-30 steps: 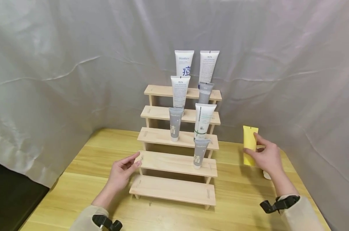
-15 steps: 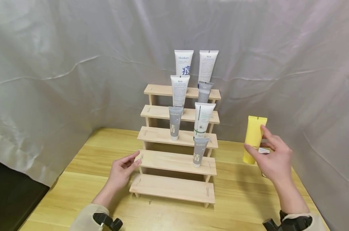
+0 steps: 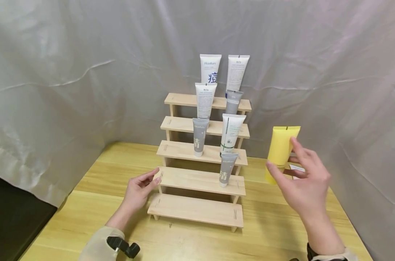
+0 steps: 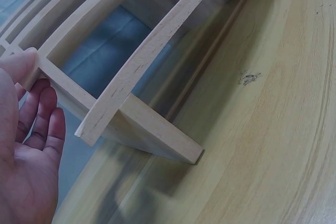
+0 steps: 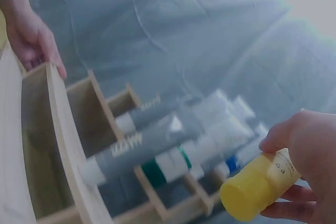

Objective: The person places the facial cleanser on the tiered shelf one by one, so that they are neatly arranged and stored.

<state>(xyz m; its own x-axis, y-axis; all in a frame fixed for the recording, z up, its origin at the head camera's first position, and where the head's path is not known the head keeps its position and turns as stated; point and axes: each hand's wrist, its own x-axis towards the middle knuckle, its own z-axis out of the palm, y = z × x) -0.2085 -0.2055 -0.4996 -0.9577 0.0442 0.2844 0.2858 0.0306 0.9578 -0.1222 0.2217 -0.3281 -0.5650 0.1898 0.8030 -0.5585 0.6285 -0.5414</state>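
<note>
A wooden stepped display rack (image 3: 197, 210) stands on the table. My left hand (image 3: 136, 192) pinches the left end of its second-lowest board between thumb and fingers; the left wrist view shows this hand (image 4: 31, 114) at the board's corner. To the right of the rack, my right hand (image 3: 306, 177) holds a yellow squeeze tube (image 3: 280, 148) off the table, cap end down. In the right wrist view the tube's yellow cap (image 5: 244, 200) faces the camera. A grey tube (image 3: 228, 169) stands at the right of the second-lowest board. The bottom board bears no tube.
Higher boards carry a grey tube (image 3: 200, 137), a white tube with green marks (image 3: 231, 132) and several other white or grey tubes. A whitish item (image 3: 296, 170) sits behind my right hand, mostly hidden. Grey cloth (image 3: 86, 90) hangs around the table (image 3: 96, 177).
My right hand has raised the yellow tube and brought it nearer to me, lately shifting left toward the rack. My left hand has stayed at the board's end.
</note>
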